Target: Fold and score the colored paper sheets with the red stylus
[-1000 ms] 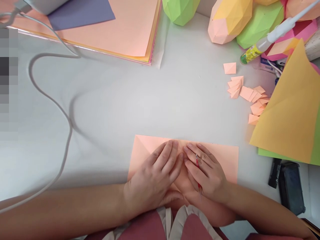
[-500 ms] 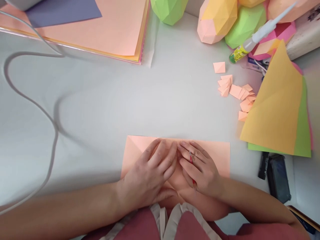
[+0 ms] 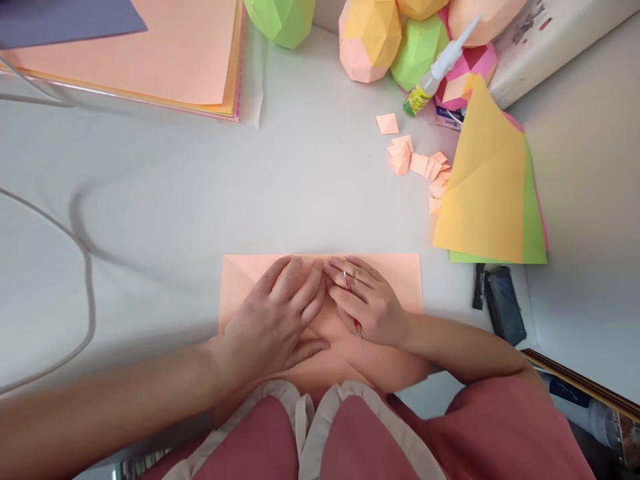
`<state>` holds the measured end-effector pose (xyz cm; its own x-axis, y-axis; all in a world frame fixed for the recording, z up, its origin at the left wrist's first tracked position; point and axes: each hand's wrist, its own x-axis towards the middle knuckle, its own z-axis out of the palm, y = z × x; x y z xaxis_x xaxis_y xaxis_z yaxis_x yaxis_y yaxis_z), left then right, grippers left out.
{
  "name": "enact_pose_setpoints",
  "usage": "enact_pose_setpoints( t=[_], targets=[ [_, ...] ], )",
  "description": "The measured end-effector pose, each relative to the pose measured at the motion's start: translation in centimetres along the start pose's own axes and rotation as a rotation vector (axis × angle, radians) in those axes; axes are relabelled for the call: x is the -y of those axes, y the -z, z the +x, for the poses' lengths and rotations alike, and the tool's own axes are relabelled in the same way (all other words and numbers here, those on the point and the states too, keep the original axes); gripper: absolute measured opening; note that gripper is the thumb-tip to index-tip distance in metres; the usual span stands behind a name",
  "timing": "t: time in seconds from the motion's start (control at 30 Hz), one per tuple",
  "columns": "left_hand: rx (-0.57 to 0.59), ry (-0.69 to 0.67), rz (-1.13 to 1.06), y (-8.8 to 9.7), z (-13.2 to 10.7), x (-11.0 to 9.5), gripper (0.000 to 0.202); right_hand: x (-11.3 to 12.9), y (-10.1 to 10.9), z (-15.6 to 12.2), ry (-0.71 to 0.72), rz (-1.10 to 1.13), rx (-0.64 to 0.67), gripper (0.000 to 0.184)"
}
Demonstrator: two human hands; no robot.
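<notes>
A peach paper sheet (image 3: 400, 280) lies flat on the white table (image 3: 320, 187) close to me, with a diagonal crease at its left corner. My left hand (image 3: 273, 320) rests flat on the sheet's middle with its fingers stretched out. My right hand (image 3: 373, 307) presses down beside it, fingertips almost touching the left ones. A thin red stick (image 3: 347, 281) is tucked between the right hand's fingers and shows again below the palm.
A stack of coloured paper (image 3: 175, 60) lies at the back left and a grey cable (image 3: 87, 280) at the left. Paper polyhedra (image 3: 370, 37), a glue bottle (image 3: 433, 77), several small folded peach pieces (image 3: 417, 163), yellow and green sheets (image 3: 485, 180) and a dark case (image 3: 505, 303) are at the right.
My head has turned right, so everything slides left and up in the picture. Both hands stay pressed on the peach sheet in the same pose.
</notes>
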<state>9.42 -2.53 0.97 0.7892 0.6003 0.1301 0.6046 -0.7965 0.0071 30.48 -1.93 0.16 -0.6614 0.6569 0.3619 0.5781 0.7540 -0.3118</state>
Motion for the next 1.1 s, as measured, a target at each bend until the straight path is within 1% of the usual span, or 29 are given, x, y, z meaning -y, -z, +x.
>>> enact_pose_setpoints(
  t=[0.1, 0.27, 0.43, 0.53, 0.73, 0.93, 1.1],
  targets=[
    [-0.010, -0.026, 0.041, -0.09, -0.07, 0.04, 0.077, 0.09, -0.14, -0.05, -0.006, -0.038, 0.007, 0.017],
    [-0.004, -0.048, 0.080, -0.16, -0.05, 0.06, 0.078, 0.33, -0.43, 0.00, -0.021, -0.113, 0.027, 0.027],
    [0.003, -0.051, 0.063, -0.16, 0.04, -0.03, 0.079, 0.49, -0.65, 0.03, -0.014, -0.153, 0.017, 0.027],
    [0.004, -0.045, 0.043, -0.22, 0.01, -0.05, 0.078, 0.46, -0.77, -0.03, 0.002, -0.170, -0.011, 0.026],
    [0.015, -0.053, 0.073, -0.21, -0.04, 0.00, 0.078, 0.43, -0.79, -0.09, -0.002, -0.153, -0.001, 0.023],
    [0.013, -0.049, 0.044, -0.16, -0.03, -0.02, 0.078, 0.40, -0.76, -0.20, -0.032, -0.132, 0.043, 0.027],
    [-0.002, -0.051, 0.015, -0.20, 0.00, 0.00, 0.076, 0.44, -0.67, -0.14, -0.031, -0.133, 0.051, 0.023]
  ],
)
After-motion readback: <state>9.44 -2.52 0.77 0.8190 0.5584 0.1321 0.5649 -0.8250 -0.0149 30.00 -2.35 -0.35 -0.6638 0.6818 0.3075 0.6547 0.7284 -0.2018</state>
